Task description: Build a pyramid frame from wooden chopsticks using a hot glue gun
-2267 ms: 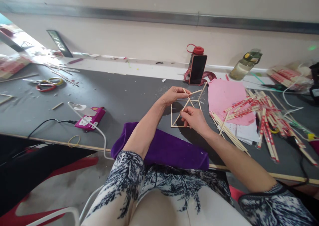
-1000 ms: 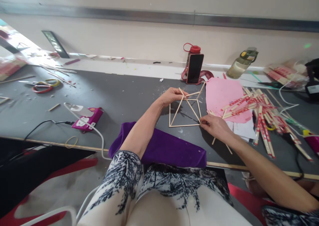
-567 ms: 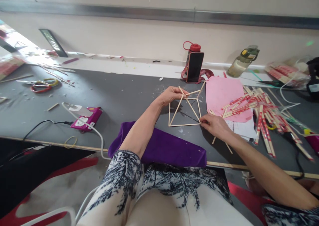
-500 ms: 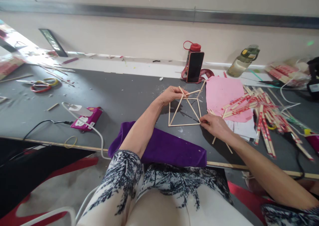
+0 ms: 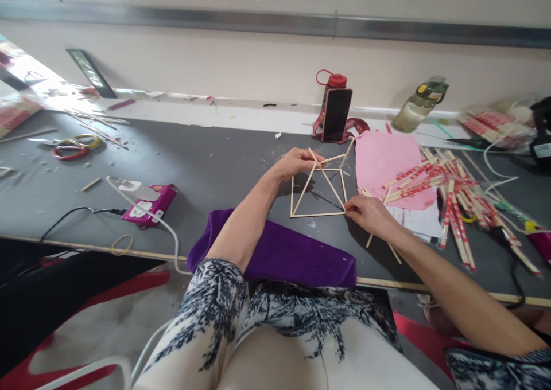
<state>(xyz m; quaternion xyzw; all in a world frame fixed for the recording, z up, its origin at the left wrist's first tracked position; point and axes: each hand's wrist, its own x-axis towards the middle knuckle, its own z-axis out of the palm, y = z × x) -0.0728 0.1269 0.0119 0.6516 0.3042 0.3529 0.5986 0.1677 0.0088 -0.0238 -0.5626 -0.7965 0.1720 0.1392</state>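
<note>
A frame of thin wooden chopsticks point(image 5: 318, 215) stands on the grey table, with a four-sided base and slanting sticks that meet above it. My left hand point(image 5: 297, 165) is closed on the sticks near their upper meeting point; its fingertips are partly hidden behind them. At the base's near right corner, my right hand point(image 5: 367, 212) pinches the frame between thumb and fingers. Loose sticks point(image 5: 394, 253) lie partly under my right hand. Just in front of me is a folded purple cloth point(image 5: 301, 255), below my left forearm.
Wrapped chopsticks point(image 5: 456, 206) are heaped at right, partly on a pink sheet point(image 5: 383, 160). Behind the frame, a phone point(image 5: 337, 114) leans on a red-capped bottle point(image 5: 337, 80). A clear bottle point(image 5: 417, 109) stands farther right. Scissors point(image 5: 71, 147) and a purple packet point(image 5: 150, 206) with cables lie left.
</note>
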